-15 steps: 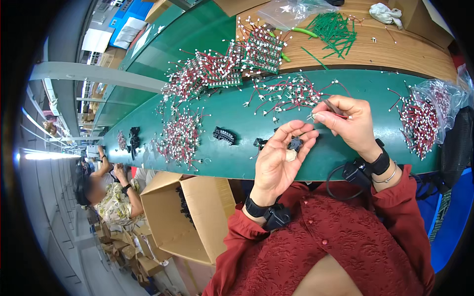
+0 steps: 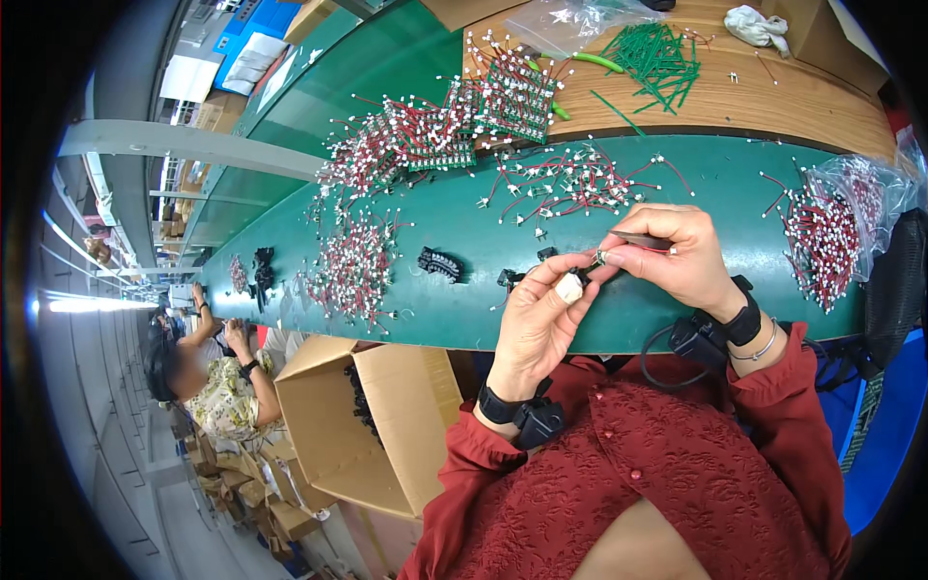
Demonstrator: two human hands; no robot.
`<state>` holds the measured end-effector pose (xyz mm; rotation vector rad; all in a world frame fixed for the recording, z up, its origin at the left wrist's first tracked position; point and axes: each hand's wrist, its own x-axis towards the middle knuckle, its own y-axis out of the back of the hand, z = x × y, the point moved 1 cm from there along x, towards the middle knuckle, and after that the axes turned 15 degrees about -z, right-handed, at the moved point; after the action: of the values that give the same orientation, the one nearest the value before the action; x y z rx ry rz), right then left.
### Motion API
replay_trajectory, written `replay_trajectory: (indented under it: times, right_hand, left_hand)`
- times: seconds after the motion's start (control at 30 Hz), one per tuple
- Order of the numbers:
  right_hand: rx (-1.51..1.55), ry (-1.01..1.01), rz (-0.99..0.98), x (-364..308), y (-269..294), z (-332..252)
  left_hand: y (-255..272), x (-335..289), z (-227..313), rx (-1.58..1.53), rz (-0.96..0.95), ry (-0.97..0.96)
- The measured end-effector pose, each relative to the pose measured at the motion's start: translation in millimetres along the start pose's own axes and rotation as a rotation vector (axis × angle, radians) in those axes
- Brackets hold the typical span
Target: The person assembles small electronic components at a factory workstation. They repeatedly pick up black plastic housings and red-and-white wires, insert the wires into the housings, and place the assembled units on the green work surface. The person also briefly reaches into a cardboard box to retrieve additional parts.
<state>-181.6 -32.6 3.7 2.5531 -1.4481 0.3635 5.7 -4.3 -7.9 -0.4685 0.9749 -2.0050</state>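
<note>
My left hand is closed on a small black plastic part, pinched between thumb and fingers. A white wrap covers the thumb's tip. My right hand grips dark tweezers and meets the left one at the black part. At the right fingertips is a tiny pale piece, too small to make out fully. Just beyond the hands lies a loose spread of red wires with white connectors. Small black parts rest on the green work surface beside my left hand.
A ribbed black piece and a heap of wired connectors lie to the left. Green boards with wires stand behind. A plastic bag of connectors sits right. An open carton stands left of me; another person works farther left.
My right hand has moved slightly down and brought its fingertips to the black part. My left fingers have closed in around that part, and its thumb has come up.
</note>
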Motion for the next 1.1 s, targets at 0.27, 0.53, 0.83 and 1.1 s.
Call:
replay_trajectory:
  times: [0.27,0.53,0.83,1.1]
  right_hand:
    - [-0.124,0.161,0.006,1.8,-2.8,0.9]
    - [-0.313,0.293,0.012,0.0,-8.1,2.2]
    - [-0.299,0.322,0.022,-1.0,-6.7,1.2]
    - [-0.300,0.268,-0.037,-3.7,-4.2,2.9]
  left_hand:
    - [-5.5,-0.3,-0.2,-0.048,0.075,-0.005]
    - [-0.8,1.3,-3.5,-0.057,-0.019,-0.016]
    - [-8.1,2.1,-4.4,-0.091,0.065,-0.025]
    - [-13.0,2.6,-0.9,0.015,0.097,-0.057]
